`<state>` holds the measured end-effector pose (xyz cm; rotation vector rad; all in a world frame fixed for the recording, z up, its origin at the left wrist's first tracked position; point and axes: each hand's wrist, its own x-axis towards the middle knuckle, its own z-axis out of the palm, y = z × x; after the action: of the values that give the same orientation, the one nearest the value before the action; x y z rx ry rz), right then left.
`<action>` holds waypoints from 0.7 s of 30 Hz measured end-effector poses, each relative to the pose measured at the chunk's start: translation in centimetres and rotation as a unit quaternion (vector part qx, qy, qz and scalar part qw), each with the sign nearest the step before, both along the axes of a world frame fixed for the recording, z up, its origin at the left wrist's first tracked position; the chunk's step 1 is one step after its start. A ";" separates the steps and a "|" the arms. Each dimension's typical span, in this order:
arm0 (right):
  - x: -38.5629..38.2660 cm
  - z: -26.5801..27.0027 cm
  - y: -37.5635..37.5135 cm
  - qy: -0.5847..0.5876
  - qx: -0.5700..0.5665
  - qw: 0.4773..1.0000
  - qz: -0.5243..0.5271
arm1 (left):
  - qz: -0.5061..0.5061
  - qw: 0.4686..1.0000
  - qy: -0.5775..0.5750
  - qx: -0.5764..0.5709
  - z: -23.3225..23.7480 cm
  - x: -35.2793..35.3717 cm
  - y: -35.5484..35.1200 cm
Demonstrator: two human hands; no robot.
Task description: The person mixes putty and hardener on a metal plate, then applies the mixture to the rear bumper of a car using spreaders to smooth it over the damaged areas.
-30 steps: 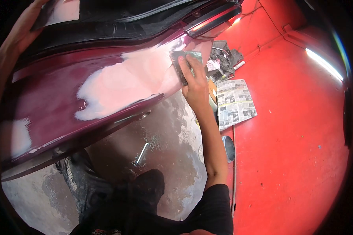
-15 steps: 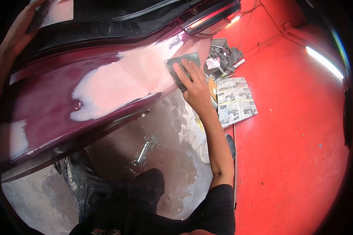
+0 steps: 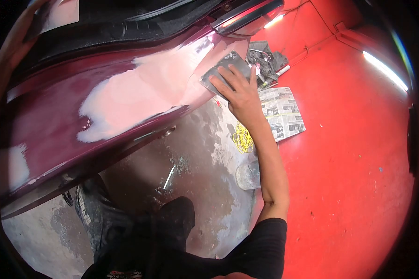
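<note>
My right hand (image 3: 244, 97) lies with spread fingers over a dark grey sheet of sandpaper (image 3: 228, 62), pressing it flat against the car panel. Under and beside the sheet is a large pale pink filler patch (image 3: 139, 93) with ragged edges, on the maroon bodywork (image 3: 51, 116). The sheet sits at the patch's right end, near the corner below the tail light (image 3: 246, 18). At the upper left, my left hand (image 3: 21, 46) is near the car's dark upper edge; shadow hides its fingers.
Newspaper (image 3: 284, 111) covers a flat thing by the red floor (image 3: 344, 176). Yellow cord (image 3: 242, 138) and a pale round container (image 3: 247, 176) are beside my right arm. Dark crumpled material (image 3: 267, 60) lies beyond the car corner. My knee (image 3: 179, 214) is below the panel.
My right hand has slid a little to the right with the sandpaper, towards the panel's corner, and its fingers are spread wider. More of the yellow cord shows. The view has shifted slightly.
</note>
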<state>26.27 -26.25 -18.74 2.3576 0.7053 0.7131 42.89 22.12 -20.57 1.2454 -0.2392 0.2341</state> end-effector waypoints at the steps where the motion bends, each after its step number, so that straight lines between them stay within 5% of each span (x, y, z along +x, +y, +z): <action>1: -0.2 0.6 0.0 0.001 -0.016 1.000 -0.007 | -0.026 1.000 0.002 -0.013 0.5 -0.2 0.0; 6: -0.5 1.3 1.4 -0.030 0.110 0.993 0.010 | -0.231 0.970 -0.012 -0.074 1.8 -1.7 0.5; 9: 0.5 -0.7 4.6 -0.021 0.295 0.953 0.065 | -0.143 0.985 0.010 -0.096 1.7 -1.1 -1.3; 21: 1.5 -4.1 6.0 -0.042 0.226 0.973 -0.001 | -0.045 0.990 -0.005 -0.131 2.0 -3.7 -4.7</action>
<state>27.76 -20.25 -22.88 2.7105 0.5464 1.0589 39.16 17.40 -18.59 0.9703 -0.2636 0.1862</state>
